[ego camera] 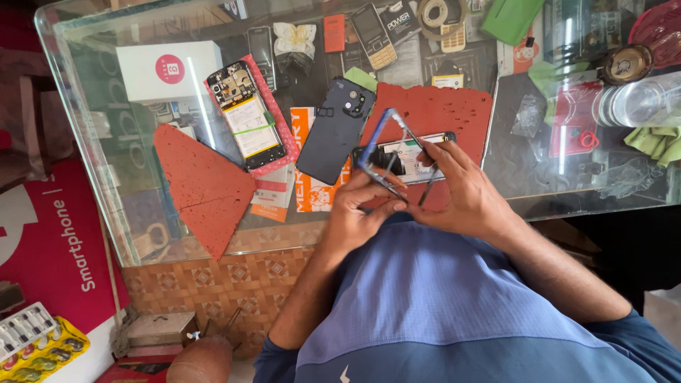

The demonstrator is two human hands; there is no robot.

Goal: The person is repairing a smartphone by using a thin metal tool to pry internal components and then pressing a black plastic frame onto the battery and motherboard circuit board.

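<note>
My left hand [358,209] and my right hand [464,191] both grip a thin blue phone frame [386,142], tilted up above the glass counter [99,120]. Under the frame lies an opened phone body [411,156] on a red foam mat [440,110]. A dark blue phone back cover [335,131] lies just left of my hands. Further left, another opened phone [246,117] with its battery and circuit board showing rests on a pink mat.
A white box [170,69] sits at the far left. A red triangular foam piece [206,188] lies near the front edge. Old keypad phones [374,35], a tape roll [440,14], a clear bottle [642,103] and green cloths crowd the far side.
</note>
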